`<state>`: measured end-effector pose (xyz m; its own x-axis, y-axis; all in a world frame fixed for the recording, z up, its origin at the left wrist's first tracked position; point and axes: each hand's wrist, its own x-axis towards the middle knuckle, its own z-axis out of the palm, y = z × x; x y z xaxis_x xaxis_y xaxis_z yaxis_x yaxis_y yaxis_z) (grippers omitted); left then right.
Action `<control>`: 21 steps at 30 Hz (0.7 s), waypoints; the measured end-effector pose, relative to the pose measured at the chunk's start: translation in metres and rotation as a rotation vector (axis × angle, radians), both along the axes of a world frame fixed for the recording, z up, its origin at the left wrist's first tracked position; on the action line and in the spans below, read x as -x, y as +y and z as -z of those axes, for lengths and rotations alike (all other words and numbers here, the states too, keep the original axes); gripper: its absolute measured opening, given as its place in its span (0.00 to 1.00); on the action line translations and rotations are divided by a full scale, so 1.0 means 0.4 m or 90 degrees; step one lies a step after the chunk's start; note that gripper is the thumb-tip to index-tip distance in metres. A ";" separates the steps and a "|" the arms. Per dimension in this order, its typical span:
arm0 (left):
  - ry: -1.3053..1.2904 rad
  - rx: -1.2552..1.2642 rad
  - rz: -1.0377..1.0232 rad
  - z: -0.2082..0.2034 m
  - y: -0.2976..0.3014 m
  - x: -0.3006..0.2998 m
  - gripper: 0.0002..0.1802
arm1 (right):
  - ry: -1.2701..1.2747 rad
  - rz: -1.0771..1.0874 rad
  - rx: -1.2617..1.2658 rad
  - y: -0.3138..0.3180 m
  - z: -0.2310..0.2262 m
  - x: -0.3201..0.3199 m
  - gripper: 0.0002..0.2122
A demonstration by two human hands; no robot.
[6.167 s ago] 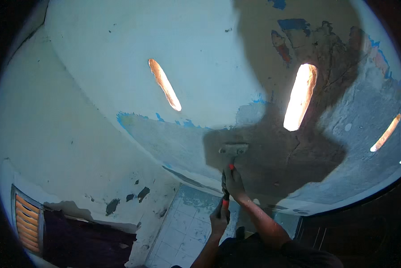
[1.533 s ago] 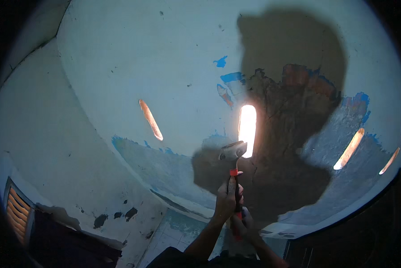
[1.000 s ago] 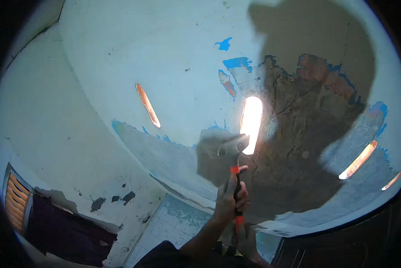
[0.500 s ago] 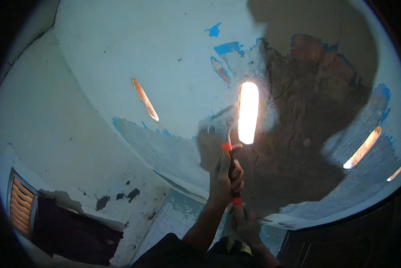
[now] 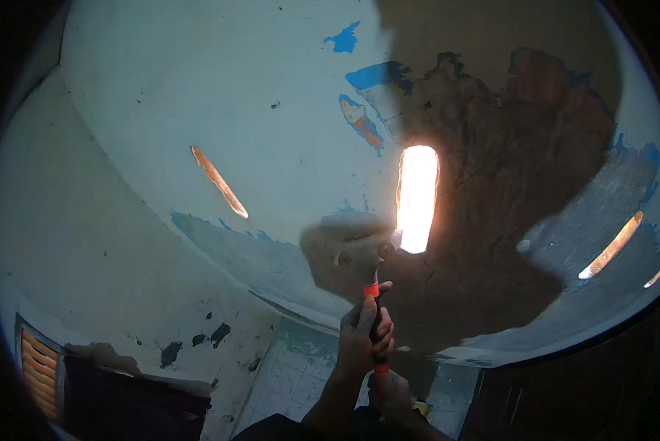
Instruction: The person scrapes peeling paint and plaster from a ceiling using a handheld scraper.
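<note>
A long-handled scraper with a broad metal head and a black and red grip points up at the wall. My left hand is wrapped round the upper grip, just below the red band. Lower down, my right hand closes on the red handle end. The head lies over the border between pale paint and bare grey plaster; shadow keeps me from telling whether its edge touches. Peeled spots around it show a blue layer.
A glaring bright slot is right beside the scraper head. Dark shadow covers the patchy wall to the right. At lower left are a slatted window and a dark opening. Pale floor tiles show below, dark panelling at lower right.
The scraper head has come down the wall, toward me, with both hands still on the handle. My view has shifted slightly.
</note>
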<state>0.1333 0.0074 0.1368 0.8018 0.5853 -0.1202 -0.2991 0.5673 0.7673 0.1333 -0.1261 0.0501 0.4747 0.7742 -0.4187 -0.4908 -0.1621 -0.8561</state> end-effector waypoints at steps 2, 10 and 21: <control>0.015 -0.026 -0.026 -0.023 0.012 -0.006 0.28 | -0.009 -0.001 -0.068 0.034 0.028 -0.007 0.21; 0.043 -0.042 -0.055 -0.027 0.008 0.034 0.24 | -0.015 -0.027 -0.157 0.033 0.024 0.053 0.23; 0.073 -0.066 -0.038 -0.004 0.034 0.032 0.26 | 0.392 -0.021 -0.197 0.064 0.128 0.054 0.14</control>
<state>0.1204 0.0211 0.1383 0.7496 0.6457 -0.1455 -0.2374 0.4675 0.8515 0.1116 -0.1005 -0.0013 0.1952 0.9116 -0.3617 -0.9013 0.0212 -0.4327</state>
